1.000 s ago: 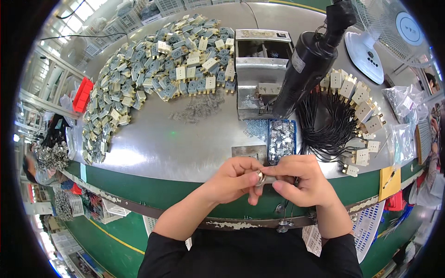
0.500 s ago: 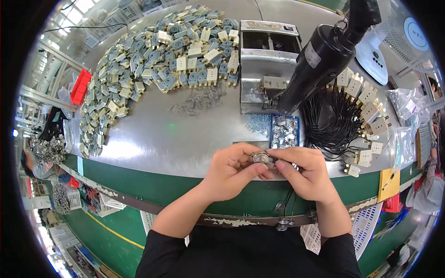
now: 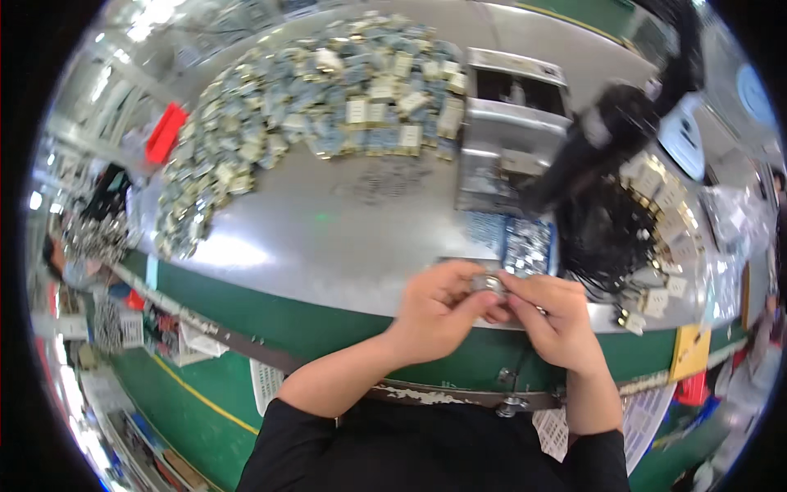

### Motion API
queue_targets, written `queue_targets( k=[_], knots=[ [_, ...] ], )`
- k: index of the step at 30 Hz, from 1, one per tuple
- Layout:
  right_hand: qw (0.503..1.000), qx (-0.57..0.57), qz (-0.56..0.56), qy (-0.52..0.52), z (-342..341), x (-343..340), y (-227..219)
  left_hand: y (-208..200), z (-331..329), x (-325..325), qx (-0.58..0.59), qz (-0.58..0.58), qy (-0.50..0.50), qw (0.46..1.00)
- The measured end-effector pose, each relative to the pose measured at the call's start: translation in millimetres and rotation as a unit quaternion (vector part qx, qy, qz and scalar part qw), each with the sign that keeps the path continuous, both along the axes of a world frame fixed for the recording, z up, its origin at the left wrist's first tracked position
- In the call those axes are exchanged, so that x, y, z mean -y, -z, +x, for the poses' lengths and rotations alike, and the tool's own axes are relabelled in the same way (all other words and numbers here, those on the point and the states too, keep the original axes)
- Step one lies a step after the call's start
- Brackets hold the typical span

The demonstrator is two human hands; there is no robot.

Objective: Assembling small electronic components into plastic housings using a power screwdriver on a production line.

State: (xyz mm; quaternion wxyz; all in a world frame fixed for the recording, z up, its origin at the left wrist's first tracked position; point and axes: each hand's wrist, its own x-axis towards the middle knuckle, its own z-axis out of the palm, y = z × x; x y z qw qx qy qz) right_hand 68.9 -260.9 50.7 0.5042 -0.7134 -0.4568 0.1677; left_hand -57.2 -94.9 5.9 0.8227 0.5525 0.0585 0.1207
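Left hand [image 3: 443,307]: thumb and fingers closed around a round metal part [image 3: 489,284]. Right hand [image 3: 557,316]: thumb and forefinger pinched on the same part's right side; can't tell if a second small piece sits in that grip, too blurred. Part is held up on the near side of the blue tray [image 3: 554,246], a bit left of it, not set down.

Progress, as a judgement: mid-handling on this one part, fingers working at it, nothing finished in hand. Right of the tray, white blocks [image 3: 656,302] lie by black cords [image 3: 607,246] and look already wired; far left of it, a big heap of grey and white blocks [image 3: 328,98] looks loose, so likely much left.

Pose: hands together, fingertips meeting, over the near edge of the table [image 3: 287,221]. Left forearm slants in toward the tray, right one stands steeper with wrist bent left.

Further out: small screws [image 3: 484,228] just left of the tray, springs [image 3: 385,180] farther left and beyond it, metal box [image 3: 512,119] behind it, black power tool [image 3: 582,152] behind and right. Round metal pieces [image 3: 512,406] hang nearer the body than the tray.
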Motion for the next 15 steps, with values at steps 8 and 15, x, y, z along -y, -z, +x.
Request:
queue_targets(
  k=[8, 15],
  knots=[
    [0.998, 0.047, -0.027, -0.038, 6.9, 15.5, -3.5, -24.7, -5.1, -14.1, 0.009, 0.127, 0.056, 0.990],
    [0.947, 0.261, -0.182, 0.052, 22.2, 18.5, 6.7, -23.8, -46.0, -201.3, -0.114, 0.577, -0.404, 0.701]
  ],
)
